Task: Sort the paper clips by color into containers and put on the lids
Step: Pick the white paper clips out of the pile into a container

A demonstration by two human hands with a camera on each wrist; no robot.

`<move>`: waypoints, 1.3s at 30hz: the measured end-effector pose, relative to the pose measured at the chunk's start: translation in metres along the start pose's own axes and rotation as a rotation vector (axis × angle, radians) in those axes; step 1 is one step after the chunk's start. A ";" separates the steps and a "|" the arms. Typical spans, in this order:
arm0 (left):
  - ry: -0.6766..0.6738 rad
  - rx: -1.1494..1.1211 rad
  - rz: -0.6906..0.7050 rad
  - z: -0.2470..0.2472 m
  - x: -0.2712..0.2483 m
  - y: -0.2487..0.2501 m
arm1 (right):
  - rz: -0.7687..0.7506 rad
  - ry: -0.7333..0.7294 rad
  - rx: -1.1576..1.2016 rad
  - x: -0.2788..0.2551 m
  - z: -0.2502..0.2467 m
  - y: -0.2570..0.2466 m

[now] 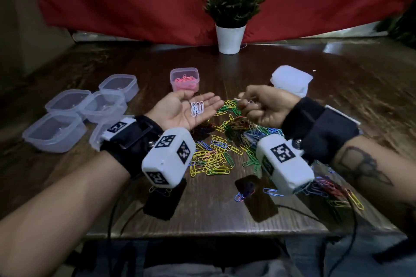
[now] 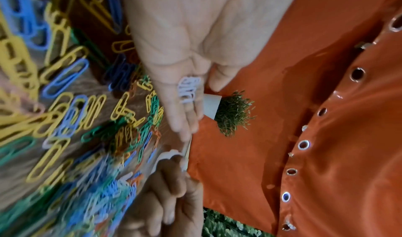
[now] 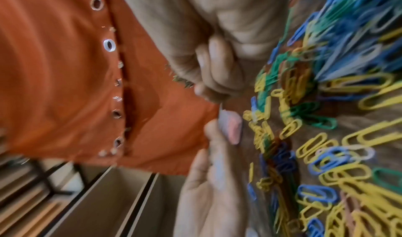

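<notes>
My left hand [image 1: 177,109] lies palm up and open above the table, with several white paper clips [image 1: 197,108] resting on the palm; the left wrist view shows the same white clips [image 2: 188,91] at the base of the fingers. Just to its right, my right hand [image 1: 254,105] has its fingers curled and pinches a white paper clip [image 1: 250,101] between thumb and fingertips. Beneath both hands spreads a mixed pile of yellow, green, blue and red clips [image 1: 225,146]. A small container [image 1: 185,80] holding pink clips stands behind the left hand, lid off.
Several clear, lidless containers [image 1: 67,117] are grouped at the left. A stack of white lids [image 1: 291,78] sits back right, a potted plant [image 1: 230,36] at the back centre. Two dark flat slabs [image 1: 256,198] and cables lie near the front edge.
</notes>
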State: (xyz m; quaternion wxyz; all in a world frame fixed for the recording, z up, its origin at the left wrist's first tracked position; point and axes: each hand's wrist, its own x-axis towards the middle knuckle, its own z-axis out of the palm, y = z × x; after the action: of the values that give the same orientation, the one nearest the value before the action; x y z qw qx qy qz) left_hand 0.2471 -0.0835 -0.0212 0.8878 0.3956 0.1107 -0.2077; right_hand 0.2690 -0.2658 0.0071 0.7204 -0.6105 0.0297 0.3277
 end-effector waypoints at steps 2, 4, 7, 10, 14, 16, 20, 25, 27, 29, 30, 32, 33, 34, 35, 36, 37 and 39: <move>0.024 -0.071 0.008 0.002 0.000 -0.009 | -0.114 0.067 -0.186 0.002 0.017 -0.006; 0.051 -0.138 0.048 0.008 -0.002 -0.020 | -0.184 0.100 -0.468 0.004 0.044 -0.012; 0.113 -0.267 0.144 0.018 -0.008 -0.028 | -0.153 0.049 -0.859 0.005 0.079 -0.015; 0.166 -0.421 0.212 0.020 -0.013 -0.026 | -0.162 -0.021 -0.962 0.003 0.093 -0.021; 0.174 -0.527 0.251 0.012 -0.017 -0.019 | -0.207 -0.066 -0.966 -0.006 0.101 -0.031; 0.169 -0.482 0.262 0.007 -0.023 -0.013 | -0.234 -0.098 -0.876 -0.009 0.103 -0.034; 0.230 -0.357 0.272 -0.017 -0.052 0.024 | -0.326 -0.079 -0.696 -0.007 0.099 -0.042; 0.502 0.927 0.134 -0.042 -0.083 0.077 | -0.222 -0.105 -0.664 0.003 0.094 -0.032; 0.635 1.558 -0.031 -0.050 -0.081 0.076 | -0.188 -0.138 -0.733 0.005 0.092 -0.028; 0.577 1.828 -0.192 -0.058 -0.078 0.069 | -0.179 -0.163 -0.779 0.005 0.086 -0.026; 0.534 1.859 -0.230 -0.062 -0.077 0.067 | -0.171 -0.162 -0.789 0.003 0.081 -0.027; 0.493 1.883 -0.186 -0.064 -0.080 0.067 | -0.163 -0.132 -0.791 0.001 0.067 -0.030; 0.472 1.899 -0.138 -0.059 -0.082 0.067 | -0.165 -0.108 -0.785 -0.002 0.060 -0.031; 0.449 1.929 -0.087 -0.054 -0.084 0.067 | -0.172 -0.079 -0.779 -0.005 0.052 -0.032; 0.442 1.993 -0.047 -0.047 -0.086 0.068 | -0.187 -0.039 -0.788 -0.008 0.045 -0.032; 0.459 2.080 -0.008 -0.039 -0.088 0.068 | -0.204 0.004 -0.825 -0.011 0.038 -0.030; 0.491 2.167 0.056 -0.030 -0.088 0.065 | -0.214 0.046 -0.901 -0.013 0.032 -0.027; 0.490 2.235 0.207 -0.010 -0.084 0.052 | -0.211 0.084 -1.172 -0.018 0.021 -0.016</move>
State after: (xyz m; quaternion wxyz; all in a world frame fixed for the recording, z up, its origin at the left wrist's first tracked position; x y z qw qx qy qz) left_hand 0.1961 -0.0211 0.0369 0.0079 0.9994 0.0012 -0.0333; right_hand 0.2553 -0.2553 0.0342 0.2903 -0.9183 -0.1886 0.1918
